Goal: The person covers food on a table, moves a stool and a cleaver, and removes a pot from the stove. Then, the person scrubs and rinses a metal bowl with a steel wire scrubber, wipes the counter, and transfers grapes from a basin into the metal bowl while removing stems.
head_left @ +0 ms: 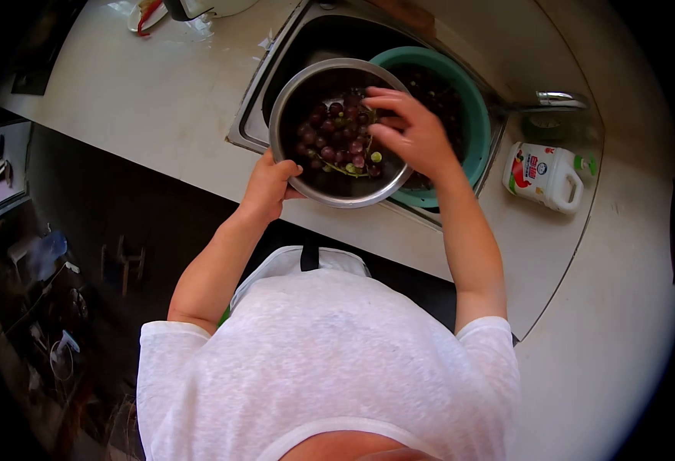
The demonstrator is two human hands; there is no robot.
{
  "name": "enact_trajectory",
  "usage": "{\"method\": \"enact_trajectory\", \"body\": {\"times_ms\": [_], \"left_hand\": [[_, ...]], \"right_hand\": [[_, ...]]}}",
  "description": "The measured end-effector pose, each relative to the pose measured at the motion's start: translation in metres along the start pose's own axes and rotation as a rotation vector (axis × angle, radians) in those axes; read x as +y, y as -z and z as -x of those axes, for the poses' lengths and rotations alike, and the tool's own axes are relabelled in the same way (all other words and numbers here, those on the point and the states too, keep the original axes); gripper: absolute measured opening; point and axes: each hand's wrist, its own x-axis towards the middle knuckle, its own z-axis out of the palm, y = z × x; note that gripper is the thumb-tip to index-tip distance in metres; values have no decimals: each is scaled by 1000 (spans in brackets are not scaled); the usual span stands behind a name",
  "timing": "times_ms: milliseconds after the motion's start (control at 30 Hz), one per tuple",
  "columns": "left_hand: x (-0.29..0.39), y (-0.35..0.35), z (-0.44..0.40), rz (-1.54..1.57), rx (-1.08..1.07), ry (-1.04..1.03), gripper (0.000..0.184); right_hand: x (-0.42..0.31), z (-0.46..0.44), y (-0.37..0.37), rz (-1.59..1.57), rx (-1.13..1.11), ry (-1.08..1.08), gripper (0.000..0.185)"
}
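Observation:
My left hand (270,187) is closed on the near left rim of a round steel bowl (350,202), thumb on top. Inside the bowl lies a bunch of dark red grapes (336,138) with thin green stems and a few green grapes. Over the bowl's right side hovers my right hand (414,134), its fingers apart and slightly blurred near the grapes. Whether its fingertips touch a stem is hard to make out. Partly under the bowl, a green basin (477,131) holds dark contents that I cannot make out clearly.
The basin sits in a metal sink (295,46) with a faucet (560,100) at its right. A white jug-shaped bottle (541,175) stands on the right counter. At the upper left is a white plate (135,19) with something red on it.

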Motion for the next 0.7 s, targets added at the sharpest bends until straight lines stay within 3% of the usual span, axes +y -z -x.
{"method": "enact_trajectory", "body": {"times_ms": [100, 133, 200, 233, 300, 333, 400, 500, 567, 700], "left_hand": [[-1, -1, 4, 2, 68, -4, 43], [-1, -1, 4, -1, 77, -2, 43], [-2, 0, 5, 22, 91, 41, 43], [-2, -1, 7, 18, 104, 42, 43], [0, -4, 10, 4, 138, 41, 43], [0, -4, 11, 2, 152, 38, 43], [-2, -7, 12, 44, 170, 22, 43], [-4, -10, 15, 30, 223, 27, 42], [-5, -12, 15, 45, 232, 19, 41], [-7, -15, 13, 67, 251, -11, 39]], "right_hand": [[39, 20, 37, -249, 236, 44, 33], [62, 29, 47, -292, 322, -68, 41], [116, 42, 62, 118, 388, -279, 66], [151, 49, 64, 106, 382, -278, 66], [217, 58, 65, 652, 345, -375, 90], [231, 56, 66, 641, 338, -368, 90], [250, 51, 64, 544, 361, -588, 101], [252, 41, 44, 579, 340, -510, 100], [229, 41, 28, 604, 251, -582, 100], [242, 52, 54, 640, 152, -618, 96]]}}
